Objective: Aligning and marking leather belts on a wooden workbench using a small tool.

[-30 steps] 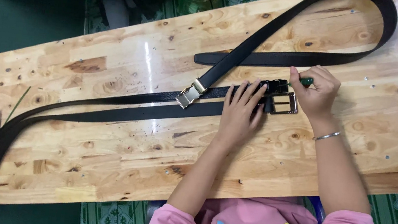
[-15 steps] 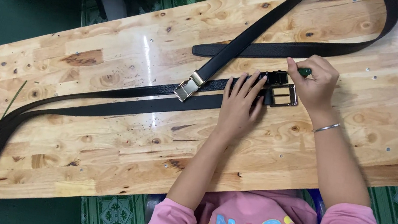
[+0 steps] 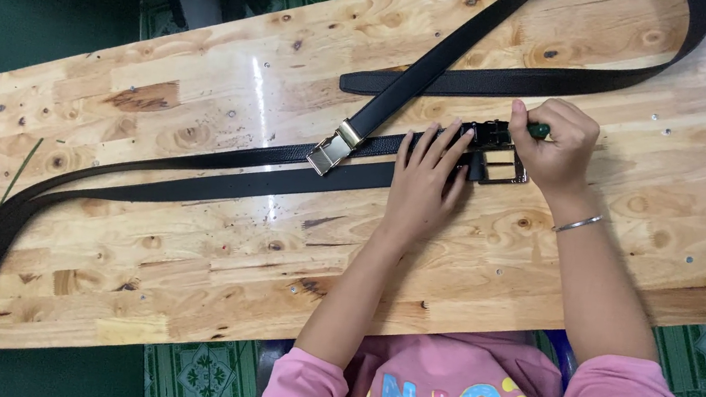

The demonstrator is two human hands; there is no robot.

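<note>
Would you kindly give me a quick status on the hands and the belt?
Left hand flat on black belt. Right hand grips green tool at dark buckle. Second belt crosses close by.

Black belts (image 3: pixel 221 175) cross bench (image 3: pixel 180 294) middle; bare wood near front edge, right end open.

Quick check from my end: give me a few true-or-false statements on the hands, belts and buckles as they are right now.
1. The left hand lies flat on a black belt. True.
2. The right hand is empty. False: it grips a green-handled tool at the dark buckle.
3. A silver buckle lies left of the left hand. True.
4. The belts lie on a metal bench. False: it is a wooden table.
</note>
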